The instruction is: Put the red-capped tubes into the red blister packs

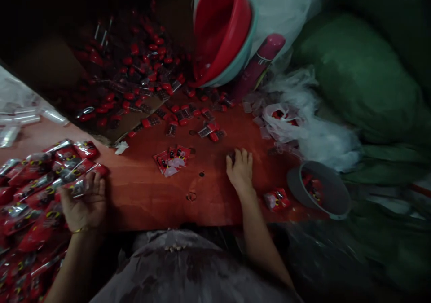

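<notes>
My left hand (85, 204) is at the left, palm turned up, with a clear-and-red wrapped packet (79, 187) between its thumb and curled fingers. It is at the edge of a large heap of similar red packets (37, 199). My right hand (240, 170) rests on the red tabletop (144, 191), fingers spread a little; a dark spot by its thumb is too blurred to make out. Between the hands lie flat red printed sachets (172, 159) with a pale piece on top. Another red sachet (276, 199) is right of my right wrist.
An open cardboard box (133, 119) spills small red-capped clear containers (175, 114) onto the table. Behind stand tilted red (232, 33) and teal basins and a pink spray can (257, 63). At right are clear plastic bags (313, 123), a grey bowl (336, 195) holding red sachets, and green sacks (357, 74).
</notes>
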Tool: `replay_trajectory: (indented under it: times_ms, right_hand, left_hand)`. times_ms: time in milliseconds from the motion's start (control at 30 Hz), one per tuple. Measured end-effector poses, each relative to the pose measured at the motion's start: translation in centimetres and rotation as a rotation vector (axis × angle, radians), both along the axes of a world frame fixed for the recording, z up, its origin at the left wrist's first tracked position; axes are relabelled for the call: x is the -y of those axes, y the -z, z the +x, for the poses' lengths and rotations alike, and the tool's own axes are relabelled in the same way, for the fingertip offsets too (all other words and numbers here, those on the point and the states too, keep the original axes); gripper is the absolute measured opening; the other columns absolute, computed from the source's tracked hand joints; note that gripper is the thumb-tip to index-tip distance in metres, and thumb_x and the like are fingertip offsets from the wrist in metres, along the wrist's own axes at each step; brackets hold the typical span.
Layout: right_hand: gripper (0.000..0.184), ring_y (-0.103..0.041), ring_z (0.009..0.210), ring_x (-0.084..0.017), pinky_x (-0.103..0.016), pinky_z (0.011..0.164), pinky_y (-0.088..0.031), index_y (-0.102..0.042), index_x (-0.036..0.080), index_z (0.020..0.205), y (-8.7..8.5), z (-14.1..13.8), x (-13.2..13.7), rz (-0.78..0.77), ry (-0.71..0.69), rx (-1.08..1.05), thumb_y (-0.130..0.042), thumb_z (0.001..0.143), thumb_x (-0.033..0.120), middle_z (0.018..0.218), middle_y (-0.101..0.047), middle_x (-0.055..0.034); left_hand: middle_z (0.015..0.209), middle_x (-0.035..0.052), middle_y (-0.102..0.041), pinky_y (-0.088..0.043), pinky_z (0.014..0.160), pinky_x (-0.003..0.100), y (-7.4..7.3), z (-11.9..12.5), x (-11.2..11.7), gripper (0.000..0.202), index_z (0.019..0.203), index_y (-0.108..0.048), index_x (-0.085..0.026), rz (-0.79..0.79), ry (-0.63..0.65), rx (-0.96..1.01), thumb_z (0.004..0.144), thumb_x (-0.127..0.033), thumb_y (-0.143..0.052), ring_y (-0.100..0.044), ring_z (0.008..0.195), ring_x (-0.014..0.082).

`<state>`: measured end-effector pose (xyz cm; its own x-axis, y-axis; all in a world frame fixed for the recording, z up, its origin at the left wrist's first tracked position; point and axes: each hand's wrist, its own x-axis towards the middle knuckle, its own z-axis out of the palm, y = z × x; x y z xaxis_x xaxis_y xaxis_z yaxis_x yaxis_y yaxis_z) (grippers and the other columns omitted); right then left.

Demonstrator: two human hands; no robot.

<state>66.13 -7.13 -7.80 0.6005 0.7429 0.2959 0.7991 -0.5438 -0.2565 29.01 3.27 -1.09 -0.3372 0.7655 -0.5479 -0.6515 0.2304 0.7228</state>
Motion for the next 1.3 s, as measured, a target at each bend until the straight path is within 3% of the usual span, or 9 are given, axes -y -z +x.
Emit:
replay_trajectory:
  times_ms: [100,233,333,433,567,767,933,1067,1300]
  right_hand:
    - [0.049,-0.024,0.132,-0.034,-0.055,0.101,-0.027,-0.046,0.012,0.127,0.4,-2.1,-0.2,-0.038,-0.141,0.013,-0.033,0.089,0.040,0.139,-0.038,-0.0164]
    - [0.051,-0.022,0.134,-0.034,-0.056,0.102,-0.026,-0.046,0.011,0.126,-0.1,-4.1,-0.5,-0.038,-0.187,0.014,-0.034,0.089,0.043,0.140,-0.036,-0.0192]
    - [0.049,-0.024,0.133,-0.033,-0.054,0.101,-0.029,-0.048,0.010,0.124,-0.3,-4.0,-0.5,-0.012,-0.192,0.003,-0.034,0.089,0.042,0.138,-0.037,-0.0206]
    - [0.047,-0.026,0.132,-0.032,-0.052,0.100,-0.032,-0.050,0.010,0.122,-0.2,-3.6,-0.4,0.019,-0.206,-0.002,-0.034,0.090,0.040,0.137,-0.039,-0.0208]
    - [0.045,-0.029,0.130,-0.031,-0.052,0.099,-0.033,-0.051,0.013,0.121,0.1,-3.4,-0.4,0.060,-0.223,0.008,-0.034,0.089,0.041,0.135,-0.041,-0.0183]
    - [0.047,-0.030,0.129,-0.032,-0.050,0.100,-0.032,-0.052,0.009,0.120,0.1,-3.4,-0.3,0.046,-0.223,0.026,-0.037,0.089,0.041,0.134,-0.042,-0.0201]
    - [0.045,-0.035,0.126,-0.033,-0.051,0.098,-0.034,-0.054,0.010,0.118,0.2,-3.4,-0.5,0.026,-0.227,0.058,-0.038,0.087,0.040,0.132,-0.045,-0.0199]
    - [0.047,-0.044,0.118,-0.036,-0.053,0.092,-0.038,-0.057,0.007,0.112,0.9,-2.7,0.0,0.105,-0.282,0.117,-0.038,0.086,0.041,0.124,-0.050,-0.0243]
    - [0.044,-0.056,0.104,-0.037,-0.055,0.086,-0.041,-0.063,0.008,0.105,-0.8,-5.1,0.4,0.331,-0.402,-0.027,-0.043,0.083,0.042,0.108,-0.062,-0.0222]
  left_hand:
    - [0.106,0.0117,-0.064,-0.050,0.087,0.028,-0.7,0.5,0.6,0.054,0.089,-0.061,-0.013,0.085,0.076,0.065,0.080,-0.061,-0.037,-0.059,0.106,0.0198]
    - [0.100,0.0134,-0.067,-0.050,0.085,0.037,0.2,5.4,1.6,0.033,0.092,-0.063,-0.013,0.005,0.521,-0.067,0.073,-0.041,-0.060,-0.063,0.095,0.0227]
    - [0.108,0.0107,-0.066,-0.036,0.100,0.041,1.3,10.2,1.2,0.029,0.095,-0.068,-0.018,0.431,0.802,-0.639,0.070,-0.033,-0.066,-0.055,0.111,0.0262]
    - [0.133,0.0068,-0.050,-0.014,0.111,0.046,2.0,13.8,-0.5,0.032,0.105,-0.067,-0.025,0.815,1.021,-1.210,0.073,-0.024,-0.061,-0.028,0.133,0.0278]
    - [0.134,0.0038,-0.050,-0.013,0.108,0.053,3.5,15.3,-2.8,0.029,0.101,-0.068,-0.031,0.845,1.220,-1.621,0.076,-0.025,-0.057,-0.024,0.135,0.0303]
    - [0.125,0.0053,-0.058,-0.017,0.107,0.052,4.7,14.8,-2.6,0.027,0.100,-0.069,-0.032,0.848,1.182,-1.716,0.083,-0.033,-0.048,-0.030,0.132,0.0316]
    - [0.139,0.0094,-0.044,-0.014,0.107,0.054,4.4,15.1,-1.9,0.036,0.114,-0.062,-0.028,0.772,1.175,-1.667,0.081,-0.038,-0.051,-0.024,0.134,0.0331]
    - [0.134,0.0100,-0.050,-0.014,0.106,0.056,4.9,15.6,-0.7,0.027,0.103,-0.068,-0.027,0.767,1.167,-1.632,0.083,-0.032,-0.051,-0.026,0.133,0.0327]
    - [0.132,0.0088,-0.051,-0.017,0.106,0.054,3.8,15.8,1.0,0.031,0.105,-0.068,-0.028,0.747,0.843,-1.557,0.086,-0.036,-0.045,-0.029,0.132,0.0308]
